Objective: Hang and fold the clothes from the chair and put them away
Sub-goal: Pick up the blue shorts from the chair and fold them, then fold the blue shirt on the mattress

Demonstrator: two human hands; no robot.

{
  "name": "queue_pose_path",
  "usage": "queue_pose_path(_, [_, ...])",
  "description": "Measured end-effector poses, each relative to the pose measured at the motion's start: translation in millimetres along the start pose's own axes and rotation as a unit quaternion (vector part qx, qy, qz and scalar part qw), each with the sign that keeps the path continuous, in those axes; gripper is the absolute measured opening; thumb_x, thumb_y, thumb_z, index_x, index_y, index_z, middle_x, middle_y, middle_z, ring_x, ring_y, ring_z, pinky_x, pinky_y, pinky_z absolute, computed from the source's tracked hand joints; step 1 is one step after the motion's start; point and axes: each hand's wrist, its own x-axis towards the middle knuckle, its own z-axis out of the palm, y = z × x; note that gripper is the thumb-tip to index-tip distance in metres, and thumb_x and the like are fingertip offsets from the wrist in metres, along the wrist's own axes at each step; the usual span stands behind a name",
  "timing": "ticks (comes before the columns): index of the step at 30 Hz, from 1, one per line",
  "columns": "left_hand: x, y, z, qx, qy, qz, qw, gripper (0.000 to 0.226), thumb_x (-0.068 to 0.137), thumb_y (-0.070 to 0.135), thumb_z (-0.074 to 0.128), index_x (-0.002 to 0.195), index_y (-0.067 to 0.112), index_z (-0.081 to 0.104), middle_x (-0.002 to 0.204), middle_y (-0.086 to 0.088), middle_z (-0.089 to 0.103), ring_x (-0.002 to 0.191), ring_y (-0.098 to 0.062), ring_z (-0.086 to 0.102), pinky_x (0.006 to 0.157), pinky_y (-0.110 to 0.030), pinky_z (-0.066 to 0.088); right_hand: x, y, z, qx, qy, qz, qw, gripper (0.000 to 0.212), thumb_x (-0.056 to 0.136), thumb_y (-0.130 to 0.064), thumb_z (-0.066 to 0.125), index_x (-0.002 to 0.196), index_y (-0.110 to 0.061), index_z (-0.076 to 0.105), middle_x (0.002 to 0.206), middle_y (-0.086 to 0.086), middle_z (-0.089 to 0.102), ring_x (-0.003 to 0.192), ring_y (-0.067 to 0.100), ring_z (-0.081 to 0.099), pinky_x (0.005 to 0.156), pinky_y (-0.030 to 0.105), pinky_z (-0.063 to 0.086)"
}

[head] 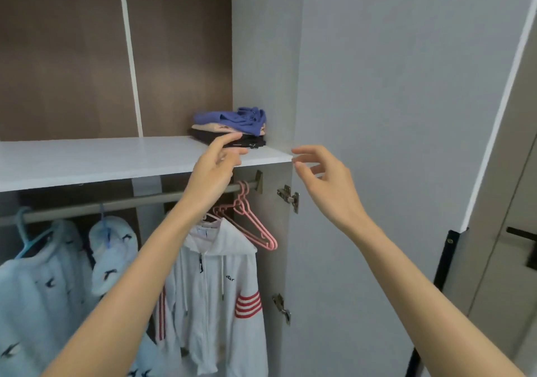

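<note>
Head camera faces the open wardrobe (263, 57), close before its shelf (87, 160).

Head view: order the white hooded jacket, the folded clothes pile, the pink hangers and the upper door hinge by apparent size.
1. white hooded jacket, by far the largest.
2-3. folded clothes pile and pink hangers span similar areas; I would not rank them.
4. upper door hinge, smallest.

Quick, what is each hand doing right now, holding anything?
Left hand: open, holding nothing, fingers by the folded clothes.
Right hand: open, loosely curled, empty.
</note>
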Motion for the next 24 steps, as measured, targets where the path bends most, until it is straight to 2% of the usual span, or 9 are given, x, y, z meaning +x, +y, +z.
queue_pose_path(6, [-52.1,-16.2,46.6,-0.049,-0.063,-0.049,0.996,0.03,0.1,0.016,0.039,0.124,0.031,0.05,0.111,0.012,0.064,0.101,-0.004,0.062,0.09,-0.03,0.049,-73.3,10.3,-23.6,-0.01,-0.017,0.076,0.997,0.022,0.095,-0.018,0.054,0.112,-0.031,0.06,0.105,-0.016,0.066,0.086,0.007,0.059,0.073,0.014,0.046])
queue_pose_path(11, [-99.0,-12.4,87.9,-0.122,-0.082,-0.11,0.983,0.028,0.101,0.013,0.039,0.122,0.027,0.051,0.11,0.009,0.063,0.102,-0.012,0.062,0.087,-0.031,0.051,-140.5,24.4,-60.4,-0.05,-0.004,0.133,0.99,0.024,0.095,-0.017,0.055,0.116,-0.028,0.059,0.108,-0.016,0.065,0.085,0.003,0.058,0.072,0.009,0.044])
queue_pose_path(13, [-121.6,-8.8,107.7,-0.148,-0.1,-0.132,0.975,0.025,0.101,0.014,0.04,0.12,0.025,0.052,0.107,0.008,0.064,0.098,-0.013,0.062,0.089,-0.033,0.049,-168.8,29.3,-78.7,-0.057,0.01,0.16,0.985,0.025,0.095,-0.017,0.055,0.116,-0.029,0.06,0.107,-0.018,0.065,0.087,0.004,0.059,0.077,0.016,0.047])
queue_pose_path(15, [-145.3,-5.7,130.3,-0.164,-0.129,-0.146,0.967,0.023,0.101,0.014,0.041,0.118,0.024,0.052,0.105,0.008,0.065,0.094,-0.013,0.062,0.088,-0.032,0.048,-196.1,33.4,-99.1,-0.048,0.027,0.193,0.98,0.025,0.094,-0.014,0.055,0.115,-0.027,0.061,0.107,-0.014,0.066,0.088,0.013,0.062,0.082,0.028,0.051])
queue_pose_path(17, [-168.6,-1.6,154.1,-0.17,-0.164,-0.155,0.959,0.022,0.101,0.013,0.041,0.117,0.023,0.052,0.105,0.005,0.065,0.09,-0.012,0.061,0.085,-0.031,0.048,-223.4,36.7,-122.2,-0.03,0.056,0.22,0.973,0.026,0.094,-0.01,0.055,0.115,-0.022,0.062,0.107,-0.008,0.068,0.092,0.021,0.063,0.083,0.034,0.052])
queue_pose_path(19, [-191.5,1.6,179.5,-0.169,-0.205,-0.164,0.95,0.022,0.101,0.013,0.04,0.117,0.022,0.052,0.107,0.002,0.064,0.089,-0.011,0.061,0.084,-0.029,0.048,-252.2,39.6,-147.8,-0.03,0.083,0.235,0.968,0.024,0.094,-0.008,0.055,0.114,-0.018,0.063,0.107,-0.006,0.069,0.097,0.017,0.064,0.085,0.033,0.054])
queue_pose_path(22, [-227.8,11.2,223.0,-0.161,-0.268,-0.179,0.933,0.022,0.101,0.014,0.04,0.116,0.025,0.052,0.106,0.007,0.065,0.093,-0.012,0.062,0.084,-0.028,0.049,-298.2,45.7,-189.2,-0.052,0.113,0.267,0.956,0.022,0.095,-0.01,0.056,0.113,-0.02,0.063,0.108,-0.006,0.068,0.102,0.013,0.063,0.092,0.045,0.051])
queue_pose_path(24, [-251.9,20.8,253.8,-0.157,-0.302,-0.187,0.921,0.024,0.101,0.014,0.04,0.118,0.025,0.053,0.104,0.01,0.066,0.092,-0.011,0.063,0.085,-0.029,0.05,-326.4,51.9,-217.1,-0.055,0.136,0.299,0.943,0.022,0.095,-0.011,0.055,0.111,-0.024,0.063,0.107,-0.008,0.069,0.099,0.013,0.063,0.092,0.044,0.051])
